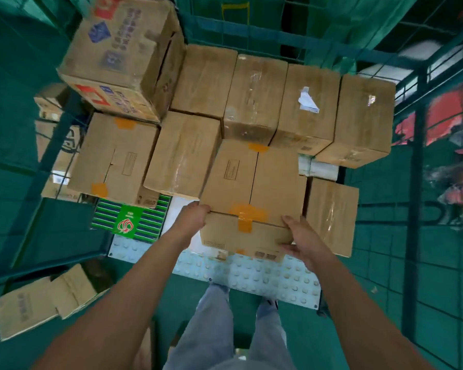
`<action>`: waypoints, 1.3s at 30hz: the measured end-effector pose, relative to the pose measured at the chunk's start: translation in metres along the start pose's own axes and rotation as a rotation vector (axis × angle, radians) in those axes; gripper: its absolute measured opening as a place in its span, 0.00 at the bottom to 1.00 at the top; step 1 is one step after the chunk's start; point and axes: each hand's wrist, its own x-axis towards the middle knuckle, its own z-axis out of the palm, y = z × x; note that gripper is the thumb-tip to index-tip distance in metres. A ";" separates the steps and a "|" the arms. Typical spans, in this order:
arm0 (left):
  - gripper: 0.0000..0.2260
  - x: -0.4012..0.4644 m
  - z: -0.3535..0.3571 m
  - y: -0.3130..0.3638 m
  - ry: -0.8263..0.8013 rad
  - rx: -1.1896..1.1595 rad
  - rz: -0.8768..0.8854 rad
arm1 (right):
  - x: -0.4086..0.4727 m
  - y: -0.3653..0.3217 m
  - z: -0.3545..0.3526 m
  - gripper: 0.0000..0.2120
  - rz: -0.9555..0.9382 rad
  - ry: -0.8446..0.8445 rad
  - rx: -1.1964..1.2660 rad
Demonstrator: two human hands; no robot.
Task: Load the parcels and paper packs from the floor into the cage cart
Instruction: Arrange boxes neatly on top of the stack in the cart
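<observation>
I have both hands on a cardboard parcel (251,190) sealed with orange tape, at the near edge of the cage cart (251,276), whose pale studded deck shows just below it. My left hand (191,220) grips the parcel's near-left corner, fingers curled over the top edge; my right hand (302,241) holds the near-right corner, thumb on top and fingers wrapped onto the front face (so each grip is clamped on the same box). The parcel sits tilted, its far end resting against the row of 4 tape-wrapped brown parcels (284,102) that stand side by side at the back of the cart. To its left lies another wrapped parcel (183,153), and beyond that a 2nd orange-taped box (112,158) resting on a green-and-white striped paper pack (130,222). A large printed carton (123,54) is stacked high in the far-left corner. Just right of the held parcel stands 1 more brown box (332,214), touching it. On the green floor (372,289) at my left lies an opened, flattened carton (43,303). My legs in grey trousers (225,329) stand just short of the deck.
</observation>
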 end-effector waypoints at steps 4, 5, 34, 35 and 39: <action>0.15 0.057 0.005 -0.001 -0.001 -0.023 0.051 | 0.061 -0.018 0.020 0.29 -0.003 0.067 0.089; 0.22 0.068 0.011 -0.006 0.016 -0.003 0.049 | 0.077 -0.017 0.025 0.30 -0.017 0.061 0.077; 0.39 0.148 0.077 -0.026 0.018 -0.072 -0.031 | 0.189 -0.004 0.065 0.40 -0.026 0.148 -0.078; 0.39 0.137 0.078 -0.025 0.000 -0.066 -0.047 | 0.182 -0.003 0.060 0.43 0.000 0.146 -0.076; 0.36 0.074 0.078 -0.032 -0.021 -0.131 -0.064 | 0.127 0.008 0.034 0.52 -0.005 0.055 -0.090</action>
